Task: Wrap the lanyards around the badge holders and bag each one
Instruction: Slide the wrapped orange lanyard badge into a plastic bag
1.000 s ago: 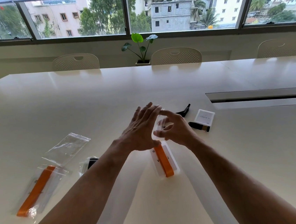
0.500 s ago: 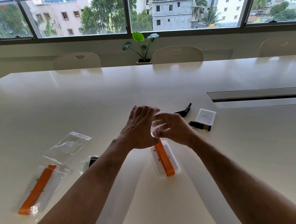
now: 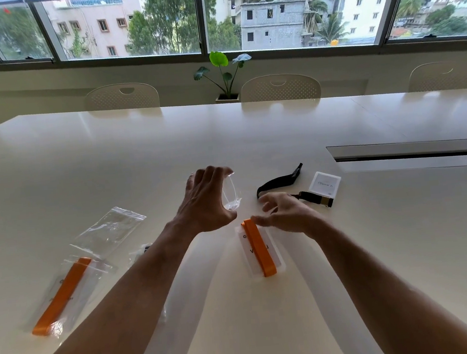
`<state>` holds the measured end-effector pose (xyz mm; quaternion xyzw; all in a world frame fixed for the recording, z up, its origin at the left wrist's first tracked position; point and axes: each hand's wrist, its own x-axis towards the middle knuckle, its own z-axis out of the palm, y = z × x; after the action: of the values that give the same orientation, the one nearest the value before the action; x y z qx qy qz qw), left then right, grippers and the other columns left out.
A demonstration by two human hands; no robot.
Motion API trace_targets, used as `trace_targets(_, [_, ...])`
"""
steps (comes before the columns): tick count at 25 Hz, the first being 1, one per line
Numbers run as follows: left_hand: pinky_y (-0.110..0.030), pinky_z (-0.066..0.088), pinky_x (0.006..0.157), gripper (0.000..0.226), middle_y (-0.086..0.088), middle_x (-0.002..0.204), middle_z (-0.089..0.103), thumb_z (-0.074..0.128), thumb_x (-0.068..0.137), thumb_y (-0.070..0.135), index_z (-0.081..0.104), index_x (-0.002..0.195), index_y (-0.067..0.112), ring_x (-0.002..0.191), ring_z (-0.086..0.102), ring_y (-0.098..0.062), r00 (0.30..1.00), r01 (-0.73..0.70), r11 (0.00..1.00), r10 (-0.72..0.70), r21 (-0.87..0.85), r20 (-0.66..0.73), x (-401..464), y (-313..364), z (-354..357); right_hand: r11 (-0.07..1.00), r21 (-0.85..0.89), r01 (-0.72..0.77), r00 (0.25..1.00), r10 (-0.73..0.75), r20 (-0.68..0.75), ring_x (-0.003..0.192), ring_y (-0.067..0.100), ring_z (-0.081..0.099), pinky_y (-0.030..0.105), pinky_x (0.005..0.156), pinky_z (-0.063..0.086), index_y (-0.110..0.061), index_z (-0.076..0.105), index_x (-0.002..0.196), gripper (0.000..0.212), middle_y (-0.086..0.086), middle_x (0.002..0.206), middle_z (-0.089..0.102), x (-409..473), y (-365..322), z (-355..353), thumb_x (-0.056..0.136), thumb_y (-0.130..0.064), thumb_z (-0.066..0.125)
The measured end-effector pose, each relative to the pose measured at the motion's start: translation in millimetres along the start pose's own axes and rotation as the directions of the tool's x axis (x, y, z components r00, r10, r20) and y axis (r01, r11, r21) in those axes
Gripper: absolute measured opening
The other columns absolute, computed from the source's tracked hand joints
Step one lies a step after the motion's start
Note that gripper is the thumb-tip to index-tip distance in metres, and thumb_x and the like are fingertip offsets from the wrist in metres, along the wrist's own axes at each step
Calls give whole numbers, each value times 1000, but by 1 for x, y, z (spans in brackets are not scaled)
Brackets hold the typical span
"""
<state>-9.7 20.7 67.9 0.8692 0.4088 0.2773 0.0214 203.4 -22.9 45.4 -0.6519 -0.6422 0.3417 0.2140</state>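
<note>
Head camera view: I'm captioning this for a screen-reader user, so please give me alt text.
The left hand holds a clear bag above a white table, while the right hand reaches to an orange-wrapped badge holder. A bagged orange one lies left; a black-lanyard badge lies right.

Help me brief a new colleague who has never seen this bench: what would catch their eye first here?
Probably the two hands at the centre: the left hand grips a clear plastic bag above the table, while the right hand hovers with loosely curled fingers over an orange-wrapped badge holder. Next, the bright orange bagged badge at the near left.
</note>
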Motion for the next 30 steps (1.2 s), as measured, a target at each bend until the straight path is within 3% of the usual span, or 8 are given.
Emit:
trace_targets(4, [-51,28,108,78,-4,123,48,78,63,35,42,130,16,116,41,-22,1000,0,1000,0,9,7,-2,1,0,992,-121,40,988,-21,156,108,13,55,28,91,48,-15,55,133,59,2,125,58,1,-10,4,82,-35,76])
trace_targets(7, [-51,28,108,78,-3,122,48,78,64,35,42,130,16,116,41,-21,1000,13,1000,-13,16,5,-4,-1,0,986,-160,41,983,-11,184,106,14,57,29,91,49,-17,62,123,46,-1,119,60,1,-17,6,81,-29,78])
trace_targets(13, [-51,27,108,78,-5,123,48,79,65,35,42,130,15,117,41,-22,1000,17,999,-17,29,4,-9,-1,1,992,-130,2,973,28,231,106,19,61,37,96,53,-20,57,116,39,3,115,60,2,-29,8,83,-20,76])
trace_targets(16, [-51,26,108,77,-5,124,48,79,65,35,42,130,14,118,41,-23,1000,19,999,-19,31,-1,-9,-2,1,998,-47,-49,960,60,272,102,23,64,38,87,58,-21,53,113,36,6,113,61,3,-30,6,84,-13,73])
trace_targets(23, [-51,26,107,78,-5,123,48,79,65,35,42,129,14,118,41,-23,1000,8,1000,-8,30,-7,-8,-1,0,975,177,-137,967,93,236,87,20,66,23,56,57,-25,54,102,38,3,105,60,2,-19,8,78,-11,79])
trace_targets(30, [-51,24,108,78,-1,123,48,77,65,37,39,130,19,119,41,-21,999,33,999,-33,18,7,-9,-1,1,848,514,-127,992,115,55,90,23,69,27,58,58,-17,60,104,38,10,105,65,-6,-7,-6,75,0,79])
